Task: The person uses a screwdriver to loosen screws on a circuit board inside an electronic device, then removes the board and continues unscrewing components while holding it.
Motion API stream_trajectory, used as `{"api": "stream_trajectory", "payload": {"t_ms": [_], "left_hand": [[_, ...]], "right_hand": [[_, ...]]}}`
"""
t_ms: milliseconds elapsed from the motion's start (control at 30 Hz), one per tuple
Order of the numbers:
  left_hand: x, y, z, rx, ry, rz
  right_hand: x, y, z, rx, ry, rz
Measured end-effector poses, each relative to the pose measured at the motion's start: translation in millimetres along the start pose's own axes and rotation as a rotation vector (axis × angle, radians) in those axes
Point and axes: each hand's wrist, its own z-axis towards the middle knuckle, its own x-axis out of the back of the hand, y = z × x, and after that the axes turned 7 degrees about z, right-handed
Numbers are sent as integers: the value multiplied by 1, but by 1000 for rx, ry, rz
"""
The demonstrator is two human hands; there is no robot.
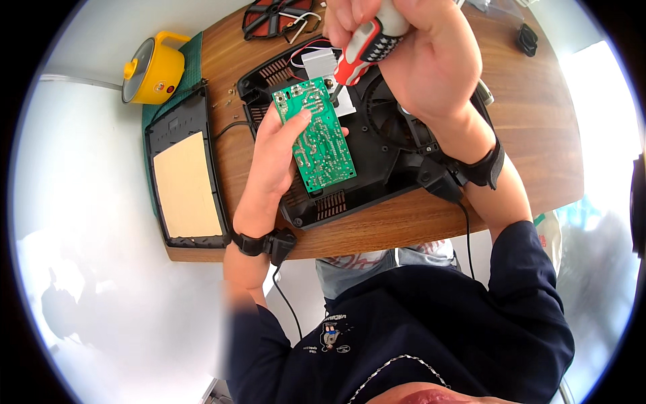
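Left hand [274,156] clamped on green circuit board [324,145], thumb on its upper face, solder side up. Right hand [434,57] wrapped around red-and-white screwdriver [363,50], shaft angled down by the board's edge; can't tell if the tip touches. Hands apart. Black housing [360,165] sits under both on the worktop [531,128], its fan [389,120] below the right. Left of left hand: tan-backed panel [183,185]; farther out, yellow pot [161,71].

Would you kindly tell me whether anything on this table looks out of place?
Small loose bits, perhaps screws, lie scattered on the table left of the casing, easily lost. The left hand holds the board askew; no spill or damage is evident.
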Motion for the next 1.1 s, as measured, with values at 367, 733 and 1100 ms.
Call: {"api": "stream_trajectory", "payload": {"t_ms": [367, 733, 1100], "left_hand": [[4, -3, 2, -21, 11, 80], [0, 0, 1, -50, 10, 83], [0, 2, 3, -19, -8, 60]], "right_hand": [[-13, 13, -12, -9, 40, -147], [-3, 3, -13, -69, -172, -87], [0, -25, 7, -133, -123, -422]]}}
